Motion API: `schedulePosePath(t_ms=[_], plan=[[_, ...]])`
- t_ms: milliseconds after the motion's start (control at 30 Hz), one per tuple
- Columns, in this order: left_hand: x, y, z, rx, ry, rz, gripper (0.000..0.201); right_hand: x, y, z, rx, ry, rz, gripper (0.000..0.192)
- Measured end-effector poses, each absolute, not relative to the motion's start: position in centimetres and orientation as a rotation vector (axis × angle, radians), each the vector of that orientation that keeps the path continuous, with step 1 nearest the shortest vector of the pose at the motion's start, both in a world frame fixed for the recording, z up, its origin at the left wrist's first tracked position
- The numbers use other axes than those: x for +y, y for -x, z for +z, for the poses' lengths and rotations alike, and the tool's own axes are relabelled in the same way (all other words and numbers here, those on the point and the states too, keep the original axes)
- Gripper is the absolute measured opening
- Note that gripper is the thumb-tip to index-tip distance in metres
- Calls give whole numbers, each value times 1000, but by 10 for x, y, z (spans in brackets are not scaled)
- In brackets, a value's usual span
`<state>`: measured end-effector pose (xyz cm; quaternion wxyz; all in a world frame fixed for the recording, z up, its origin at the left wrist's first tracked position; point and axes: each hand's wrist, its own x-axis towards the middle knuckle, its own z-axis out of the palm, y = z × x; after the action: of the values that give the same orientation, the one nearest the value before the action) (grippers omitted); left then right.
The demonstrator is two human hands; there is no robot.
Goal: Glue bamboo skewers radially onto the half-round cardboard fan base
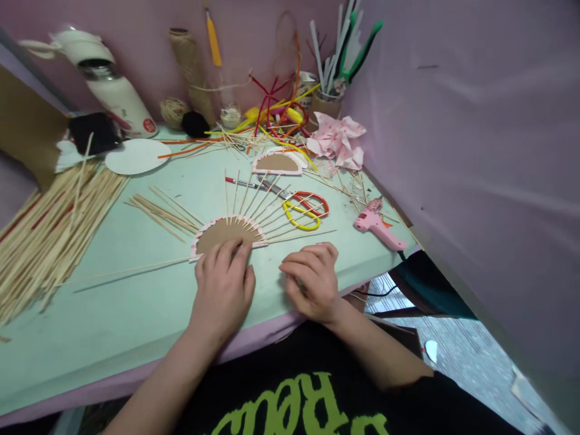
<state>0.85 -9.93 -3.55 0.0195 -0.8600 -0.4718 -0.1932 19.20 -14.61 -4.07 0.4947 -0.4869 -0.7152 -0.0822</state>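
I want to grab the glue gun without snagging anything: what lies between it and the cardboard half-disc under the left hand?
In the head view, yellow and red scissors lie between the glue gun and the cardboard half-disc, across its fanned sticks.

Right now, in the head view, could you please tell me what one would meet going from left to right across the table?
Heap of bamboo sticks → white paper disc → brown cardboard half-disc fanned with sticks, under the left hand → right hand → yellow-and-red handled scissors → pink glue gun.
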Motion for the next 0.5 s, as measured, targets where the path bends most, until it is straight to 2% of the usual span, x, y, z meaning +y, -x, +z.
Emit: schedulePosePath(t_ms=[300, 500], plan=[[-98, -8, -37, -1410, 2644, -600, 37, -148, -192, -39, -1779, 1349, -211, 11], [-100, -9, -31, -1392, 2659, -663, 35, -137, -209, -28, -1654, 1658, -304, 20]])
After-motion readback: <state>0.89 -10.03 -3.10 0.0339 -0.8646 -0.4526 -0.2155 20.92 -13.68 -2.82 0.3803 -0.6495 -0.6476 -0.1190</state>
